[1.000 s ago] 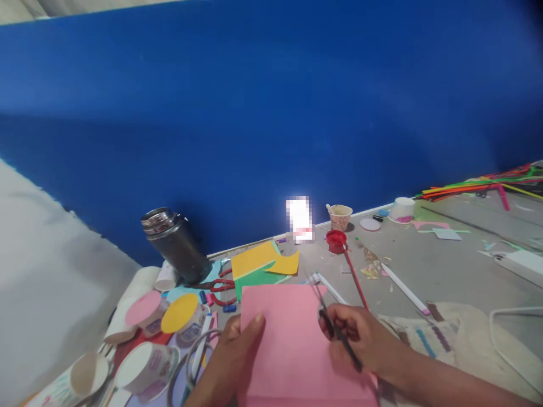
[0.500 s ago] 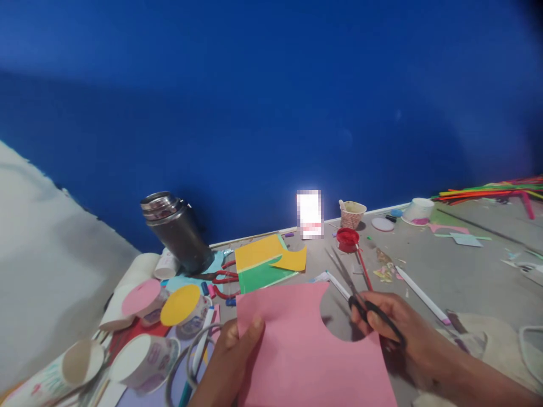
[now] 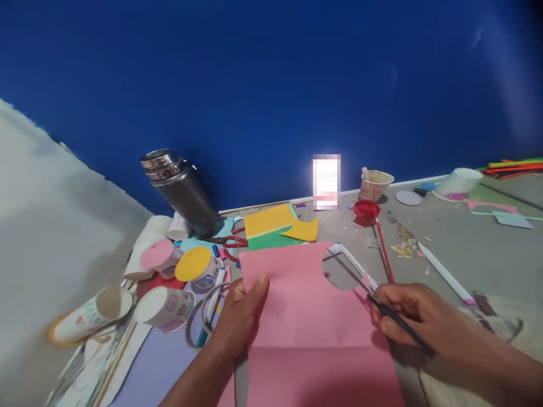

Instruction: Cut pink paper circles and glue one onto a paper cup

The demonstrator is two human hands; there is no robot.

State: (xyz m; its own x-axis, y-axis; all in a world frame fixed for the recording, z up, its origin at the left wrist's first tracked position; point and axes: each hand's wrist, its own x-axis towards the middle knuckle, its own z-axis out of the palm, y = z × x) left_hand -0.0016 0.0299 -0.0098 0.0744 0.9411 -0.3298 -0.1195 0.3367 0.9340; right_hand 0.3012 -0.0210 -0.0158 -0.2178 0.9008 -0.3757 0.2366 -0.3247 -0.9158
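Left hand (image 3: 237,316) pinches the matte pink paper sheet (image 3: 314,328), a rounded notch in its right edge, above the grey table (image 3: 466,249); right hand (image 3: 418,316) grips thin-bladed scissors (image 3: 360,280), blades seemingly parted.

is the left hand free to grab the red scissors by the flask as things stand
Probably not right away: the left hand is pinching the pink paper. The red scissors lie just beyond it with nothing on top, so only the paper ties it up.

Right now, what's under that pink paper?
The left hand grips the pink paper; grey table shows through its cut notch. What lies beneath the rest is covered.
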